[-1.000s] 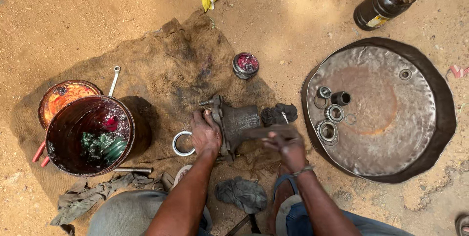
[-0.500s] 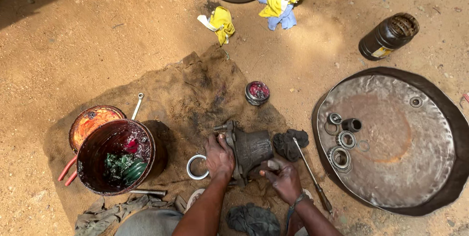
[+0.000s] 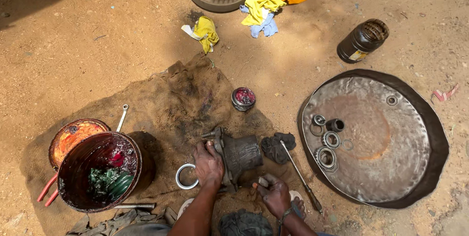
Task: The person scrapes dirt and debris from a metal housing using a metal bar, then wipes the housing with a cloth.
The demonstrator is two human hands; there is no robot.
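A dark metal hub housing (image 3: pixel 238 155) lies on its side on a brown sackcloth (image 3: pixel 161 104) spread over the dirt. My left hand (image 3: pixel 208 163) grips the housing's flange on its left side. My right hand (image 3: pixel 273 194) is low and just right of the housing, fingers curled, apart from it; I cannot tell whether it holds something small. A long metal rod (image 3: pixel 300 177) lies on the ground to the right of that hand. A shiny metal ring (image 3: pixel 186 176) rests on the cloth beside my left wrist.
A big round metal tray (image 3: pixel 391 167) at right carries bearings (image 3: pixel 327 158) and small rings. A greasy bucket (image 3: pixel 97 172) and its lid (image 3: pixel 73 136) stand at left, with a spanner (image 3: pixel 121 116) behind. A small grease tin (image 3: pixel 243 98), dark rag (image 3: pixel 277 147), brown bottle (image 3: pixel 362 40) and coloured cloths (image 3: pixel 259 6) lie around.
My right hand has come off the housing and dropped toward me. The long rod, held across the housing a second ago, now lies on the ground. My left hand stays on the flange.
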